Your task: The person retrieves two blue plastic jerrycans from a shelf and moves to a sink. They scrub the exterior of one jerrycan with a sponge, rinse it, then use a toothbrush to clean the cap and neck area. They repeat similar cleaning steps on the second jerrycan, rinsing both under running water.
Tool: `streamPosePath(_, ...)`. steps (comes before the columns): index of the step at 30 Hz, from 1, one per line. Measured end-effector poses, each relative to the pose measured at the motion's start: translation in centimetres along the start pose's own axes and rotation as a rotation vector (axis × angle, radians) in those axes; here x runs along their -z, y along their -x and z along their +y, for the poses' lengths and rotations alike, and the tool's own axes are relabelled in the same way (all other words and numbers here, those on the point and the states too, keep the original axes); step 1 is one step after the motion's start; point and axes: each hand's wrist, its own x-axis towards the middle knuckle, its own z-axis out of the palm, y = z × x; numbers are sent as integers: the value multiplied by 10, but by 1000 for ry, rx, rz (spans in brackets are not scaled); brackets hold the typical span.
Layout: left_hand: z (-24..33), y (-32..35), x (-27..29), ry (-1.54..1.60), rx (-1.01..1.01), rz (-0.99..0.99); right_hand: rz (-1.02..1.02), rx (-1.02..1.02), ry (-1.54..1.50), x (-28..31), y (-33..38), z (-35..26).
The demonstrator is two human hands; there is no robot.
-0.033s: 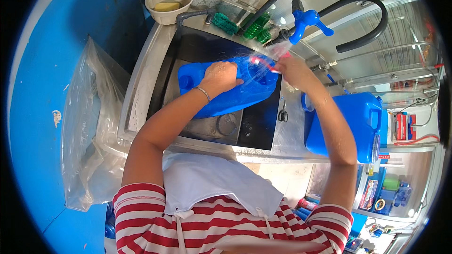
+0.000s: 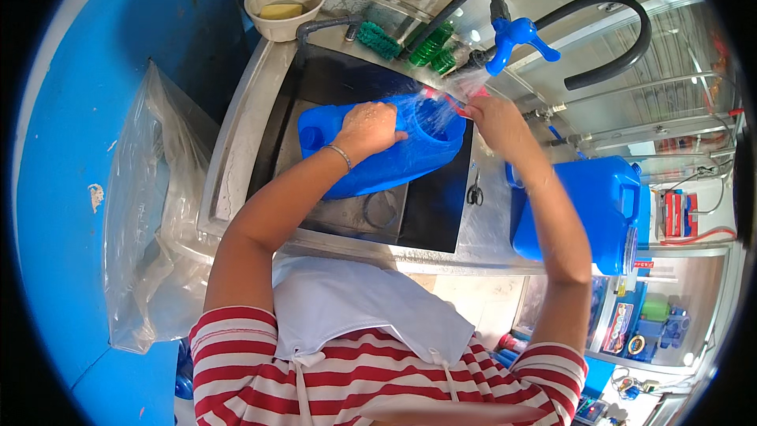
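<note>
A blue plastic jug [image 2: 378, 170] lies on its side in the sink, its wide mouth [image 2: 441, 117] turned to the right. My left hand [image 2: 369, 128] is closed round its handle on top. My right hand [image 2: 495, 118] grips a thin red and pink tool [image 2: 449, 100] at the jug's mouth; spray blurs its working end, so its kind is unclear. Water sprays from the blue tap [image 2: 516, 41] over the tool, the right hand and the mouth.
A second blue jug [image 2: 579, 209] stands on the steel counter to the right, near black scissors [image 2: 475, 193]. Behind the sink [image 2: 430, 225] are a green scrub brush [image 2: 378, 40], green bottles [image 2: 432, 47] and a beige bowl [image 2: 284, 28] with a yellow sponge. Clear plastic sheeting [image 2: 158, 213] hangs at left.
My right hand and the red and pink tool have shifted slightly at the jug's mouth. My left hand and the jug have stayed in place.
</note>
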Motion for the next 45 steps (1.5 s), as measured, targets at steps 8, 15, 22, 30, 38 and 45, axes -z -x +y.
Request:
streamPosePath(8, -13, -3, 11, -1, 53, -34, 129, -83, 94, -99, 97, -36)
streamPosePath(15, -13, -7, 7, -26, -40, 16, 275, -90, 20, -125, 106, -24)
streamPosePath(22, -59, 7, 16, -107, -294, 8, 276, -42, -598, -137, 154, 30)
streamPosePath(30, -54, -2, 5, -134, -826, 116, 87, -230, -869, -132, 124, 43)
streamPosePath(38, -18, -44, -36, 200, 29, 71, 20, 24, -587, -117, 51, -8)
streamPosePath(45, -30, -44, -20, 82, -181, -16, 280, -257, -496, -168, 119, 21)
